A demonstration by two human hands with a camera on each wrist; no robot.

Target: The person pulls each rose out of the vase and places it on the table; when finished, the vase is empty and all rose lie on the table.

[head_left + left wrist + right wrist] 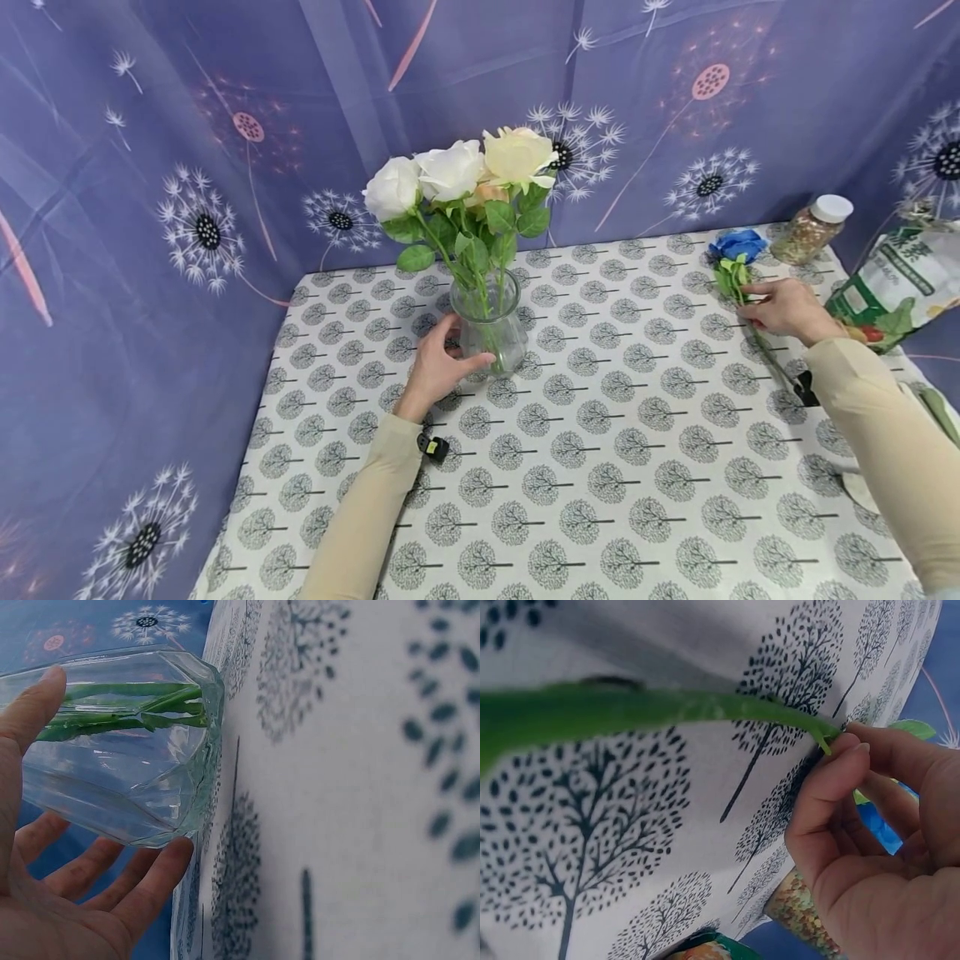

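Observation:
My left hand (438,365) is around the left side of a clear glass vase (512,337), thumb on the near side and fingers behind. In the left wrist view the thumb lies along the faceted glass (112,780), and fingertips are at its base. Green stems stand inside. Above the rim are white roses (452,171), a cream rose (517,157) and a partly hidden peach bloom. At the right, my right hand (783,308) pinches the green stem (667,709) of a blue rose (738,244) between thumb and fingers, low over the tablecloth.
A jar with a white lid (813,229) stands at the back right corner. Beside my right forearm is a white and green bag (911,279). The table has a tree-print cloth (585,475), and a purple dandelion curtain (465,75) hangs behind it.

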